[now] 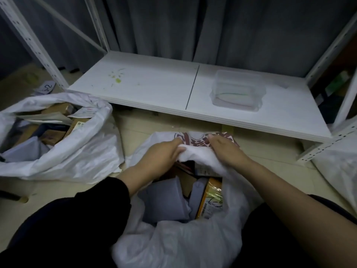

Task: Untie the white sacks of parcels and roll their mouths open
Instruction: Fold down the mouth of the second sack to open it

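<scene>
A white sack stands on the floor between my knees, its mouth wide. Inside lie grey mailer bags and an orange-labelled parcel. My left hand and my right hand both grip the far rim of the sack, bunching the white cloth between them, where red printing shows. A second white sack sits at the left with its mouth rolled down, showing brown boxes and envelopes.
A low white shelf board of a metal rack lies just beyond the sacks, with a clear plastic tub on it. Another white sack shows at the right edge. Grey curtains hang behind. A numbered tag lies on the floor at left.
</scene>
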